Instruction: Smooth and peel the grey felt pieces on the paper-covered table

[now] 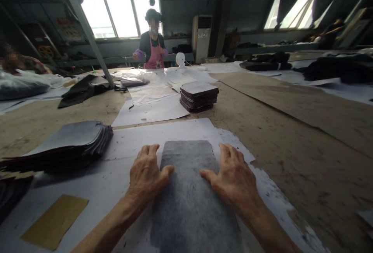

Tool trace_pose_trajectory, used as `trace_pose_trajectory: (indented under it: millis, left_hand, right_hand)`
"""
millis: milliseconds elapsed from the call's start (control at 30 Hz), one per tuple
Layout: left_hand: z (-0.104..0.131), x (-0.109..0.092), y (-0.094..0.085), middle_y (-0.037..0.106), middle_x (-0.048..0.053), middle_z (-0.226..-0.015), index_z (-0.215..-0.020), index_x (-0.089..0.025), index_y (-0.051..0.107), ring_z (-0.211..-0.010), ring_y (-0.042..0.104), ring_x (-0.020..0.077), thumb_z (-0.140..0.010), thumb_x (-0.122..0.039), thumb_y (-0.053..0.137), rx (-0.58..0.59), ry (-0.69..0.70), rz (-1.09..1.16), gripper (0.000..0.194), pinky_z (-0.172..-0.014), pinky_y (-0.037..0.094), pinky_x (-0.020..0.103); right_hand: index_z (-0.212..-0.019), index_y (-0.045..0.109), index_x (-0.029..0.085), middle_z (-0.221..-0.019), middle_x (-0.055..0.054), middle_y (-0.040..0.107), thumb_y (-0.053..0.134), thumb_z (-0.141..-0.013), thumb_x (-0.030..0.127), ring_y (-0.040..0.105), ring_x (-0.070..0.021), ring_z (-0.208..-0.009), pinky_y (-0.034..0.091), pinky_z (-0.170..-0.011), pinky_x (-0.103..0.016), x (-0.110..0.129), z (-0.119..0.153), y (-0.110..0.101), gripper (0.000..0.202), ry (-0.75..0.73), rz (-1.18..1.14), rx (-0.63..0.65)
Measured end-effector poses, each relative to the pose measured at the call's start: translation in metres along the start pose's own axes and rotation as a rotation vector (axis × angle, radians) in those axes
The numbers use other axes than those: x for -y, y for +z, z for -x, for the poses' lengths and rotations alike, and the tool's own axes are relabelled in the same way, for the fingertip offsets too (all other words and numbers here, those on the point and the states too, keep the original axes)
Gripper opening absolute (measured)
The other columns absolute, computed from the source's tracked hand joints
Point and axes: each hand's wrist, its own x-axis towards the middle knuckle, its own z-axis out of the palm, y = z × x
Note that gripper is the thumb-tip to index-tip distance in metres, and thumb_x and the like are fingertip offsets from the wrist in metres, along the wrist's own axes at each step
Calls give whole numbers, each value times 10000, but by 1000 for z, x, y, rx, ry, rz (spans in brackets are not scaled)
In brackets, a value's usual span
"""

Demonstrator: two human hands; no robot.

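In front of me a long grey-blue sheet, cloth or leather by its look, lies on white paper. Several bands cross its far end; I cannot tell whether they are folds or layered pieces. My left hand rests at the sheet's left edge, thumb on its top face and fingers outstretched along the side. Mirroring it at the right edge is my right hand, thumb on top, fingers spread. To the left sits a thick stack of dark pieces with grey faces.
A smaller stack of cut pieces stands farther ahead. A brown card lies at lower left. Across the table a person in a pink apron stands behind a small white fan. Dark cloth piles lie at far right.
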Motion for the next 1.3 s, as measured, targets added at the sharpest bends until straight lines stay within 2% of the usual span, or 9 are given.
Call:
trace_pose_trajectory:
  millis: [100, 167, 233, 333, 533, 700, 867, 1067, 1300]
  left_hand:
    - [9, 1, 11, 354, 154, -1363, -1325, -91, 285, -1270, 293, 248, -795, -397, 458, -22, 330, -99, 636, -1033, 275, 407]
    - [15, 2, 20, 263, 129, -1422, -1364, -104, 208, -1320, 191, 217, -849, -424, 358, 133, 508, -151, 624, -1076, 191, 409]
    - [19, 5, 27, 224, 109, -1435, -1371, -116, 202, -1326, 167, 207, -876, -410, 293, 292, 570, -207, 583, -1087, 158, 411]
    - [20, 8, 31, 177, 103, -1441, -1376, -120, 192, -1326, 148, 212, -880, -409, 277, 337, 555, -250, 581, -1090, 152, 401]
    - [18, 9, 28, 191, 97, -1437, -1376, -143, 195, -1324, 152, 212, -871, -421, 300, 322, 587, -234, 586, -1083, 177, 400]
    - [20, 4, 25, 212, 108, -1429, -1374, -138, 202, -1319, 175, 224, -862, -483, 289, 306, 566, -188, 623, -1078, 186, 419]
    - [20, 3, 23, 191, 101, -1433, -1375, -133, 194, -1322, 163, 231, -864, -486, 277, 321, 562, -154, 627, -1082, 177, 434]
    - [20, 4, 24, 187, 104, -1436, -1380, -149, 184, -1324, 154, 239, -860, -488, 284, 340, 546, -131, 629, -1083, 167, 445]
    - [20, 4, 22, 172, 94, -1440, -1384, -146, 161, -1324, 163, 232, -856, -493, 298, 322, 551, -91, 647, -1086, 164, 439]
  right_hand:
    - [-1262, 419, 46, -1363, -163, 352, 533, -762, 434, 303, -272, -1258, 306, -1017, -382, -2, 4, 9, 643, -210, -30, -72]
    - [-1317, 366, 102, -1405, -109, 300, 392, -847, 456, 214, -243, -1304, 227, -1058, -406, 0, 9, 17, 589, -363, -40, 23]
    - [-1334, 348, 170, -1406, -63, 304, 296, -887, 451, 193, -231, -1312, 169, -1071, -445, 3, 15, 24, 531, -432, -27, 186]
    - [-1338, 335, 206, -1413, -41, 274, 253, -899, 459, 170, -227, -1318, 127, -1076, -462, 6, 23, 31, 514, -412, -9, 311]
    - [-1333, 342, 205, -1411, -53, 275, 267, -893, 481, 195, -236, -1310, 148, -1064, -458, 4, 20, 23, 525, -428, -20, 306]
    - [-1043, 618, 186, -1126, -54, 605, 464, -847, 298, 496, -178, -1081, 356, -923, -304, 4, -20, 6, 274, -371, -47, 271]
    - [-933, 636, 169, -965, -63, 642, 622, -702, 300, 521, -202, -958, 385, -812, -294, 6, -63, 13, 266, -309, -27, 270]
    - [-744, 649, 199, -798, -26, 635, 696, -550, 353, 549, -189, -788, 372, -650, -257, 7, -81, 15, 252, -189, -49, 368]
    - [-640, 597, 196, -567, 20, 571, 440, -755, 475, 530, -128, -545, 335, -472, -208, -8, -53, 6, 340, 89, -178, 442]
